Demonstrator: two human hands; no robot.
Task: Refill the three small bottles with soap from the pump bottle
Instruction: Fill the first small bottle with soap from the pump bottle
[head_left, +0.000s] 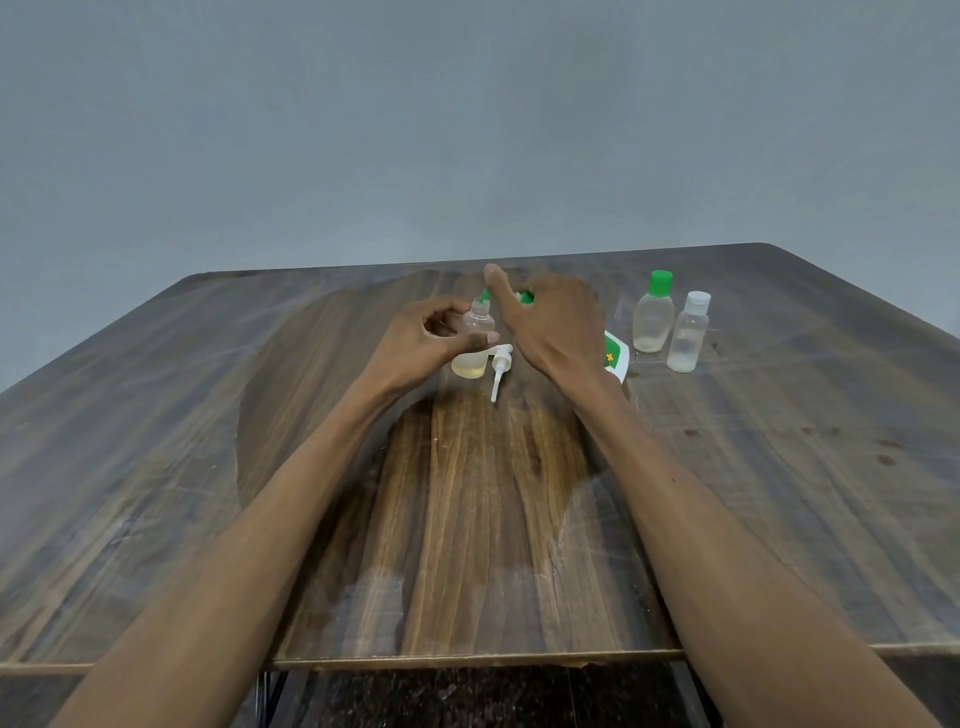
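Note:
My left hand (431, 338) grips a small clear bottle (475, 345) that stands uncapped on the wooden table (467, 519), with a little yellowish liquid at its bottom. My right hand (550, 322) is wrapped round the green-and-white pump bottle (615, 358), which leans over with its green top close to the small bottle's mouth; most of it is hidden behind the hand. The white pump head (501, 366) lies on the table just in front of the small bottle. Two more small clear bottles stand at the right, one with a green cap (653, 317), one with a white cap (688, 335).
A grey wall rises behind the table's far edge. The near table edge (467, 662) runs below my forearms. A few dark spots mark the tabletop at the right.

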